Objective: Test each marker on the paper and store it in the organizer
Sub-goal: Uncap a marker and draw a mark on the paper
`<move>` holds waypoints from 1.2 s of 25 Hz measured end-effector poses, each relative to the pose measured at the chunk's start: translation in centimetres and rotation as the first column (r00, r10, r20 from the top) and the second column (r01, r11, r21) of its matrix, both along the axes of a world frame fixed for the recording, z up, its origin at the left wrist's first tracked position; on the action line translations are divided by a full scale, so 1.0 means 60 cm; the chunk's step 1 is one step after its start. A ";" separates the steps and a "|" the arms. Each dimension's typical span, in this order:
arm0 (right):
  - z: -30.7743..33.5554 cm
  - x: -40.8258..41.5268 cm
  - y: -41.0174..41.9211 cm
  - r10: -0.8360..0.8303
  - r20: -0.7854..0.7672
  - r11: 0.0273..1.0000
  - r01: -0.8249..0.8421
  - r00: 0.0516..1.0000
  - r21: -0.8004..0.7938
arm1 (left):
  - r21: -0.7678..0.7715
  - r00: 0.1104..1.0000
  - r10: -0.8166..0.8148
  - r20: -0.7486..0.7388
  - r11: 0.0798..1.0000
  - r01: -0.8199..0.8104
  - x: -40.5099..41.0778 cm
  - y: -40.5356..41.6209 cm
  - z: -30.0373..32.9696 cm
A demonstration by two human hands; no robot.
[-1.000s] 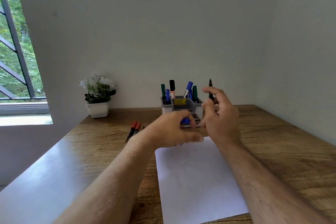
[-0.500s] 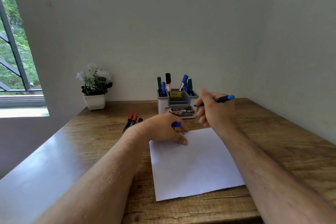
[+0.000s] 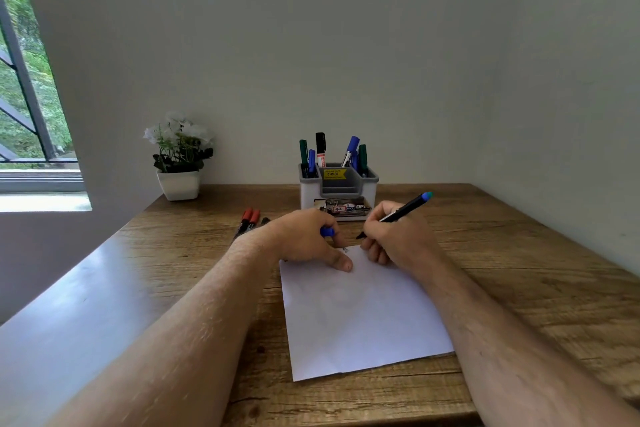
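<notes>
Gripping a marker (image 3: 398,215), the right hand (image 3: 394,236) hovers over paper (image 3: 360,315); left hand (image 3: 304,239) clutches a blue cap (image 3: 327,231).

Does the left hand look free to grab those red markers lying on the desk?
Probably not yet: the left hand holds a blue cap and presses the paper. The red markers lie unobstructed beside it.

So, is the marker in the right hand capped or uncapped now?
Uncapped: the marker in the right hand shows a bare tip, and the left hand holds the blue cap.
</notes>
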State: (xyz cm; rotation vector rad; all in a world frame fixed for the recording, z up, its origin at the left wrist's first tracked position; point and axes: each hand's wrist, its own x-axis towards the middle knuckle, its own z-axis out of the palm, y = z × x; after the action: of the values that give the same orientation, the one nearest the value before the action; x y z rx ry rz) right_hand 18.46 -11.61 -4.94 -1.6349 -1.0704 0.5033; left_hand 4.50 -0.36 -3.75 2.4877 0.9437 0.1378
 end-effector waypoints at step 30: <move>0.005 -0.005 0.002 -0.001 0.267 0.996 0.024 0.964 -0.082 | -0.068 1.000 -0.011 0.020 0.998 0.013 0.007 0.007 -0.003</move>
State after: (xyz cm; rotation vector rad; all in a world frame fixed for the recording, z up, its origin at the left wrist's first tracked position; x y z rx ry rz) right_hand 18.15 -11.50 -4.67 -1.8199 -1.2492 0.3289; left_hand 4.94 0.09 -3.96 2.4247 0.9105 0.1236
